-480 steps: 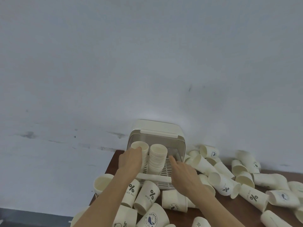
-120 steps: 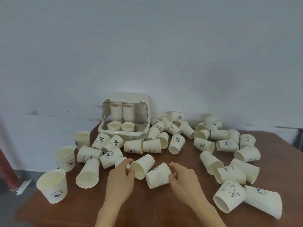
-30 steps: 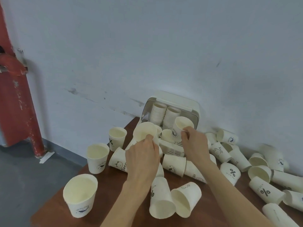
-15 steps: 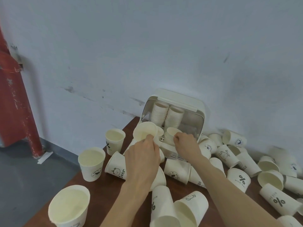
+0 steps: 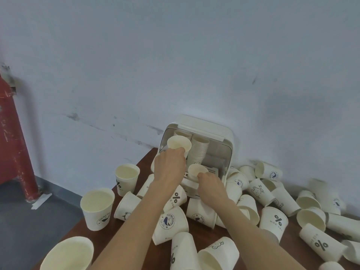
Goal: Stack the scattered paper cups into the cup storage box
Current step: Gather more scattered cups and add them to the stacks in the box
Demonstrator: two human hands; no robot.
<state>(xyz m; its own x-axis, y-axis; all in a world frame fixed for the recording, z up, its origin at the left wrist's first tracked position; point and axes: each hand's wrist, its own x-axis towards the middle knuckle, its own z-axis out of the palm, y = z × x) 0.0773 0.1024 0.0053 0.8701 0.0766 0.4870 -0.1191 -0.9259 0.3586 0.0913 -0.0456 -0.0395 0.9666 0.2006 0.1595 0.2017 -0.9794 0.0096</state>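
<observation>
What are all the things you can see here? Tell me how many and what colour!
cup storage box: one, cream, at the table's back edge by the wall, lid up.
stacked cups: two stacks, cream, inside the box.
scattered paper cups: too many to count exactly, cream with dark prints, upright and lying over the table.
table: one, dark brown.
wall: pale blue-grey, scuffed.
red post: one, far left.
left hand: holds a cup at the box.
right hand: holds another cup, lower.
</observation>
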